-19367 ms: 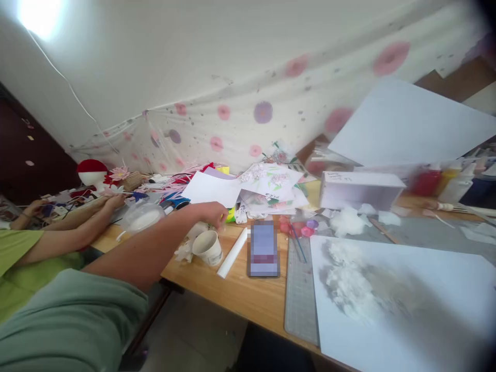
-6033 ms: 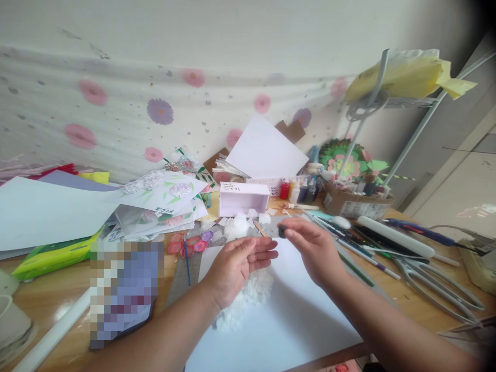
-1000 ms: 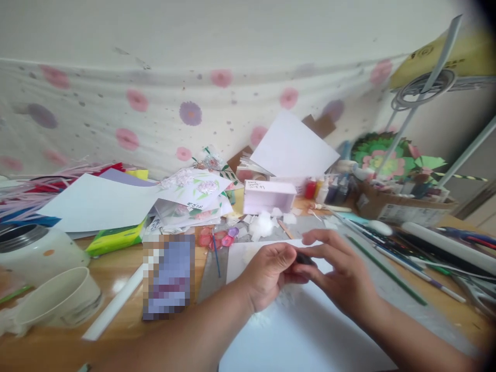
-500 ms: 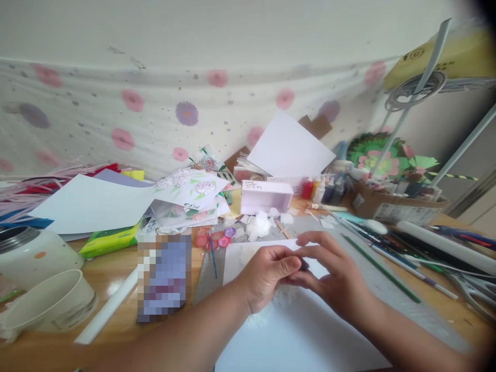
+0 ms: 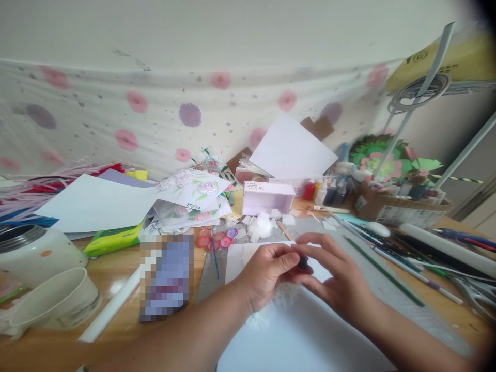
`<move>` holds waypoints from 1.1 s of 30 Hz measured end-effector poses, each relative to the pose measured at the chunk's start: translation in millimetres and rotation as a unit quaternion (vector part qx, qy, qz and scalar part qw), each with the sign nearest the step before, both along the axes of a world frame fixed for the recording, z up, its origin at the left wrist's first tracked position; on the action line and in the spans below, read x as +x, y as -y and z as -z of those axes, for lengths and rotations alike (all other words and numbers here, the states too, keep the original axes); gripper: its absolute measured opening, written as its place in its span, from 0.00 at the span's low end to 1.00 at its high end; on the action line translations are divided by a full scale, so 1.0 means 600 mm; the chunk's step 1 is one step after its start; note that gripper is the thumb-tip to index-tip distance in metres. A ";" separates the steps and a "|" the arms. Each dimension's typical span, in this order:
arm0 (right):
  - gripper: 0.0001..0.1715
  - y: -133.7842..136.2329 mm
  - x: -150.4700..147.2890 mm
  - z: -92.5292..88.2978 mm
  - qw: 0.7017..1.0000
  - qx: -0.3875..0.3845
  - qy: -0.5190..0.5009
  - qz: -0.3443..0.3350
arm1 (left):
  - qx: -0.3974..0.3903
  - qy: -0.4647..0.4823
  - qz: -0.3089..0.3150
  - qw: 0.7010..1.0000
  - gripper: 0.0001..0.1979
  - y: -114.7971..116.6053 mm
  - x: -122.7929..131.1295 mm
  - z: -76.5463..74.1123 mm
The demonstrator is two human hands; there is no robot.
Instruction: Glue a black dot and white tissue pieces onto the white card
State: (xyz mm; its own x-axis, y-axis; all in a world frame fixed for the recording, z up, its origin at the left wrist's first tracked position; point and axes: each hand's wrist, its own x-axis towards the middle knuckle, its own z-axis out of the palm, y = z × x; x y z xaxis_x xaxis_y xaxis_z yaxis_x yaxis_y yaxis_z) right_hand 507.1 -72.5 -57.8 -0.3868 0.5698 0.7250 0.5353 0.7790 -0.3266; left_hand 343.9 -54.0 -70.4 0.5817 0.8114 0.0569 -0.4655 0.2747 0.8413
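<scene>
Both hands meet low in the middle of the view, right over the large white paper sheet (image 5: 306,336) that lies on the wooden table (image 5: 46,351). The left hand (image 5: 267,271) is curled, thumb and forefinger pressed together on a small dark rounded object (image 5: 304,264). The right hand (image 5: 341,281) closes on the same piece from the other side, its upper fingers (image 5: 318,243) arched over the top. So the object sits pinched between the two sets of fingertips, held clear above the sheet, with only a sliver of it showing; what it is made of I cannot tell. Directly beneath the hands a patch of white fluffy fibre (image 5: 284,299) spreads on the paper. More loose white tufts (image 5: 260,226) wait near the open pale pink cardboard box (image 5: 267,198) further back. Judging from that, the work looks early to midway: some fluff is already laid on the sheet, most of the paper is bare, and the dark piece has not been set down anywhere. Off to the left stand a white paper cup (image 5: 58,305) and a white jar with a dark rim (image 5: 34,253). To the right, a thin green stick (image 5: 383,271) lies well apart from the fingers.
</scene>
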 end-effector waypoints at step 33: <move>0.14 0.001 0.006 -0.004 0.994 0.092 0.036 0.050 | 0.002 -0.049 -0.013 0.999 0.12 0.001 0.000 -0.003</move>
